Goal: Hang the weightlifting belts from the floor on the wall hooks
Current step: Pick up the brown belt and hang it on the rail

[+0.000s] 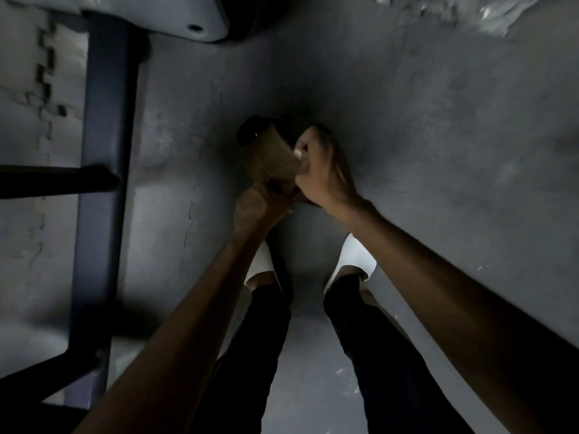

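Gripping a rolled tan belt low over the dark grey floor

Clamping the right hand around the roll's right edge and closing the left hand on its near underside, holding it just ahead of two white shoes; standing on dim, scuffed rubber matting with jigsaw seams at left, beside a dark metal frame and a pale padded bench end; catching glare at upper right

Floor open right of the hands; metal frame blocks the left side, shoes just below.
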Action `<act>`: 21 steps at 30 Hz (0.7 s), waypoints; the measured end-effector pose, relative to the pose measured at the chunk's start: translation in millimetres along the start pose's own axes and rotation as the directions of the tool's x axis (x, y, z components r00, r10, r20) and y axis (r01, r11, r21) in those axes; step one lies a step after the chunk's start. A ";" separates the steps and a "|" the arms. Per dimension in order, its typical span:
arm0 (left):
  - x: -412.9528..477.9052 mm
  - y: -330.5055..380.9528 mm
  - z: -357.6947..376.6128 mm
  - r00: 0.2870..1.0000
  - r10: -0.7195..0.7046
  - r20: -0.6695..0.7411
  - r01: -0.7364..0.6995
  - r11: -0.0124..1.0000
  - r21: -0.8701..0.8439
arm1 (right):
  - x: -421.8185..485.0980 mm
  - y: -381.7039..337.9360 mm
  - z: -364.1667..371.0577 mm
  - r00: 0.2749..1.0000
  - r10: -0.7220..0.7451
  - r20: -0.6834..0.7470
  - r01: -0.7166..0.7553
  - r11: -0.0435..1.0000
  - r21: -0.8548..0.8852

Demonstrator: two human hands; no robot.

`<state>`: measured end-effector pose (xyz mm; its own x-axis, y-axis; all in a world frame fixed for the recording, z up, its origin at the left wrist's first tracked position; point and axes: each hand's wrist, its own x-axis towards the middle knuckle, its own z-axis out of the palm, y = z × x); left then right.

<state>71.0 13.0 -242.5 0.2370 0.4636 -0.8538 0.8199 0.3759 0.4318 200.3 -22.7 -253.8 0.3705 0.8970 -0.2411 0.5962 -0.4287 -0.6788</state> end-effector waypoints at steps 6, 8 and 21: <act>-77.7 63.6 -59.0 0.993 -0.077 0.086 0.041 0.930 0.366 | -28.7 -59.8 -71.8 0.982 0.176 -0.066 -0.160 0.967 0.198; -108.8 74.0 -72.5 0.991 0.066 0.117 -0.098 0.949 0.299 | -36.8 -83.9 -105.7 0.964 0.259 -0.067 -0.232 0.933 0.275; -384.7 214.6 -121.9 0.741 0.640 -0.204 -0.672 0.709 -0.214 | -154.5 -265.1 -361.7 0.914 0.362 -0.183 -0.112 0.659 0.744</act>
<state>92.3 13.2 214.0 0.5938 0.7478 -0.2968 0.3106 0.1272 0.9420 242.7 -86.6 214.3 0.6851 0.6447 -0.3392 -0.1787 -0.3027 -0.9362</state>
